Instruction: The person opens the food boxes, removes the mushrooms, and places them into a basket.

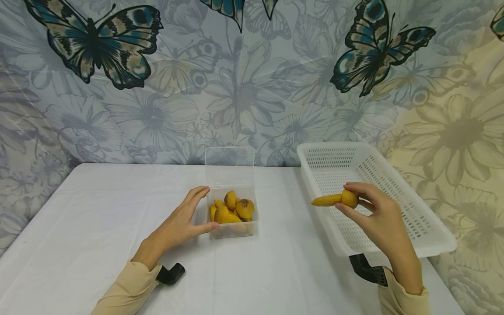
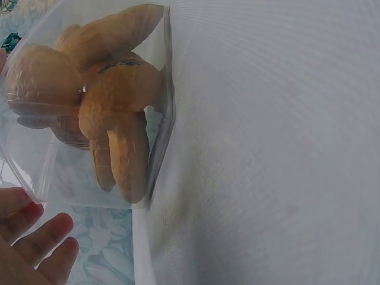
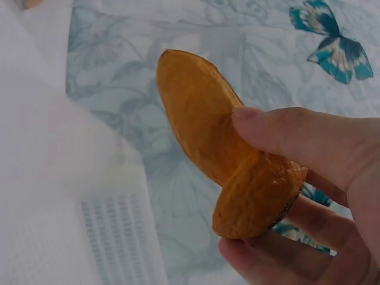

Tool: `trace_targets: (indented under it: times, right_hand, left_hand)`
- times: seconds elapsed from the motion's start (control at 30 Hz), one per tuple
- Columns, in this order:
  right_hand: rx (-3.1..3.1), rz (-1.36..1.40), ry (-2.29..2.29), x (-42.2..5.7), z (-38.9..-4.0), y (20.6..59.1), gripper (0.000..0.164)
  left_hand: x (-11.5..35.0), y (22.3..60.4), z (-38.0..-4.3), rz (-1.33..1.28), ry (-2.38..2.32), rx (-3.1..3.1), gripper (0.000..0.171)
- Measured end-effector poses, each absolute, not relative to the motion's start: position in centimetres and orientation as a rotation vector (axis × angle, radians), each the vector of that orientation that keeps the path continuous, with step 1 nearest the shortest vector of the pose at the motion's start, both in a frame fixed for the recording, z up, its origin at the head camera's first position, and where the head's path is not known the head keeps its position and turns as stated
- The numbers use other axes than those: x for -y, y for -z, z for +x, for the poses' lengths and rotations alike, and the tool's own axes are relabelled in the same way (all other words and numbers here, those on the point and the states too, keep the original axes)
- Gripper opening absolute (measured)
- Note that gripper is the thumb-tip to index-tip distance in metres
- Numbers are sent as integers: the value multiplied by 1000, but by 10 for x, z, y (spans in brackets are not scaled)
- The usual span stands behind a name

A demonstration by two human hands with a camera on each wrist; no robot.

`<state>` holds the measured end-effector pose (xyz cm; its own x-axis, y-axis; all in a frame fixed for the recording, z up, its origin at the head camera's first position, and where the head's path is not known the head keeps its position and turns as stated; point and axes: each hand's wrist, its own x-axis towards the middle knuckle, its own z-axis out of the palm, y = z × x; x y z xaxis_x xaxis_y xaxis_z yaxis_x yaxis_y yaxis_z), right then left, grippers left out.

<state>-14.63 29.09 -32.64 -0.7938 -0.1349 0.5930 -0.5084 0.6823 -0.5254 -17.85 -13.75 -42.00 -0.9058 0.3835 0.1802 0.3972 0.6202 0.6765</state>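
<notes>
My right hand (image 1: 379, 216) pinches a yellow piece (image 1: 332, 200) with a long tapered part and a rounded knob, over the left side of the white basket. In the right wrist view, the thumb presses the long part of this yellow piece (image 3: 199, 116), and fingers lie near the dark-ended knob. At the left side of a clear plastic box (image 1: 234, 232), my left hand (image 1: 179, 227) rests with fingers extended, index fingertip and thumb at its corners. Several similar yellow pieces (image 1: 229, 214) lie inside. Through the box wall, rounded knobs and long parts (image 2: 129, 166) show in the left wrist view.
The white perforated basket (image 1: 330, 151) stands on the right of the white-covered table (image 1: 98, 210). The box's clear lid (image 1: 230, 168) stands raised at its back. Behind the table hangs a butterfly-patterned cloth (image 1: 244, 96).
</notes>
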Motion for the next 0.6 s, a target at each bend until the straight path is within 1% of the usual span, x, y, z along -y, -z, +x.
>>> trace_targets:
  times: [0.23,0.6]
  right_hand:
    - [2402,452,-959,-312,-142,325,51]
    - [2676,330,-863,-342,-137,326,42]
  left_hand:
    - [138,419,-177,-679,1192,2821,94]
    - [139,421,-178,-683,1178,2812,95]
